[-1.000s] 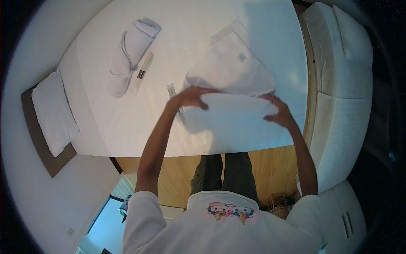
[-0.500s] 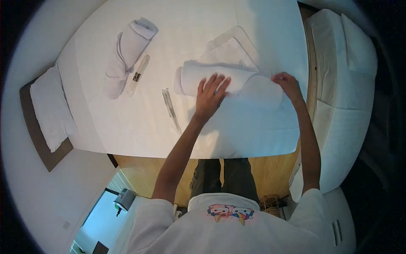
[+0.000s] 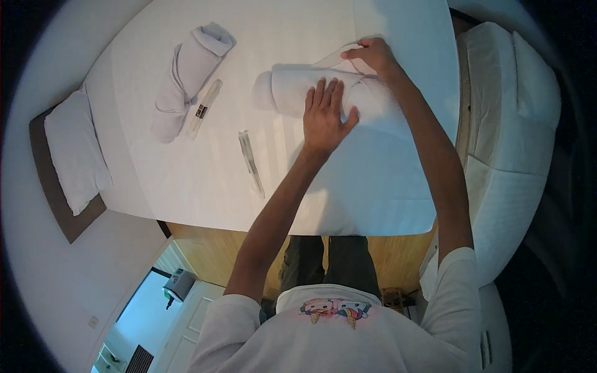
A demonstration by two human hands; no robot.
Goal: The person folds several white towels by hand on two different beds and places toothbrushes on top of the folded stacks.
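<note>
On the near part of the bed (image 3: 205, 193), a slim packet (image 3: 250, 163) lies apart from the rolled towel (image 3: 289, 91). The left hand (image 3: 324, 123) rests spread on the roll, right of the bed's middle; uneven pressure could skew it. Farther off, the right hand (image 3: 375, 57) is narrowed at the towel's loose flap (image 3: 331, 59); I cannot tell whether it grips. A hard tug might unwind the roll.

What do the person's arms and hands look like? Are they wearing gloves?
No gloves: the left hand and the right hand are both bare. The forearms are uncovered too, with no watch or bracelet showing. Short white sleeves cover the upper arms. Any ring would be too small to make out.
</note>
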